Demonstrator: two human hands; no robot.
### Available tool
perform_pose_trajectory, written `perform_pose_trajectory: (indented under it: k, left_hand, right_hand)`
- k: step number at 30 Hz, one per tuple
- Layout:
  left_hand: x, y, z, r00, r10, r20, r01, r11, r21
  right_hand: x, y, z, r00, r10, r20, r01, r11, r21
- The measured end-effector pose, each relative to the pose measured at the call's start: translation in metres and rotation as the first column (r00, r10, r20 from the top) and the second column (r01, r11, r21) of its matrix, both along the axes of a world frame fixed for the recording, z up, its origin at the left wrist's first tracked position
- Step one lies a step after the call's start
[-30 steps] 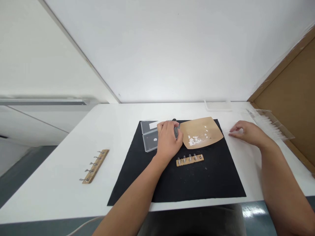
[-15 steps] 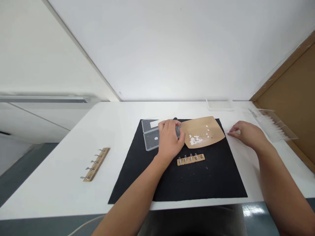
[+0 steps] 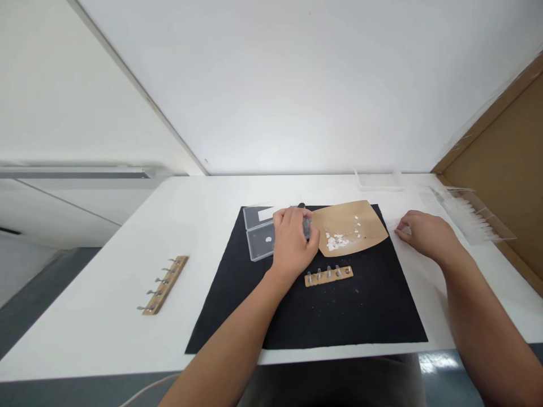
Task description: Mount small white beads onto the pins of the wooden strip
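On my feed, four spots on the wooden strip (image 3: 324, 277) upon the black mat (image 3: 339, 322) carry clear pieces (image 3: 329, 272); the fifth seems without one. My left hand (image 3: 294, 234) grips a small greyish thing (image 3: 306, 227) by the open box (image 3: 257, 246) with a white disc (image 3: 268, 239) inside; I cannot tell whether my right hand (image 3: 419, 230), pinched beyond the mat, holds anything. Brown paper (image 3: 373, 227) bears white flakes (image 3: 335, 243).

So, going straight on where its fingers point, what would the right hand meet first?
Likely the right corner of the brown sheet, or the black mat beside it; the height of the right hand is unclear.
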State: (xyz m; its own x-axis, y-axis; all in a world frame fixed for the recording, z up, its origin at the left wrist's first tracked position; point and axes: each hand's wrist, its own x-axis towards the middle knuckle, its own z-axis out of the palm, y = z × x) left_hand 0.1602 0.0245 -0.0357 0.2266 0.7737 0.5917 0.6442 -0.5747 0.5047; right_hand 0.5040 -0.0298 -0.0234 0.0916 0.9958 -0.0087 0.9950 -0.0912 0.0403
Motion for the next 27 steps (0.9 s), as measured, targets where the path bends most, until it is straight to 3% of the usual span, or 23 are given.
perform_pose_trajectory:
  k: [13, 16, 19, 22, 24, 27]
  left_hand:
    - [0.001, -0.002, -0.001, 1.000, -0.025, 0.016, 0.025, 0.999, -0.022]
    - [0.001, -0.003, 0.002, 0.997, -0.068, 0.037, 0.067, 0.997, 0.023]
    - [0.003, -0.007, 0.010, 0.979, -0.195, 0.056, 0.190, 0.978, 0.089]
    - [0.007, -0.014, 0.017, 0.914, -0.400, 0.067, 0.393, 0.914, 0.099]
    - [0.011, -0.020, 0.020, 0.869, -0.485, 0.101, 0.478, 0.874, 0.085]
    - [0.016, -0.026, 0.021, 0.822, -0.544, 0.171, 0.539, 0.839, 0.080]
  right_hand:
    - [0.005, -0.001, -0.003, 0.998, 0.024, -0.058, -0.023, 0.999, 0.025]
    - [0.006, -0.002, 0.000, 0.989, 0.057, -0.136, -0.041, 0.992, 0.117]
    - [-0.007, -0.004, 0.010, 0.959, 0.119, -0.258, -0.039, 0.955, 0.295]
    - [-0.038, -0.011, 0.019, 0.828, 0.306, -0.469, -0.082, 0.895, 0.438]
    - [-0.063, -0.017, 0.020, 0.633, 0.468, -0.617, -0.102, 0.840, 0.533]
    - [-0.097, -0.025, 0.013, 0.306, 0.544, -0.782, -0.093, 0.834, 0.544]
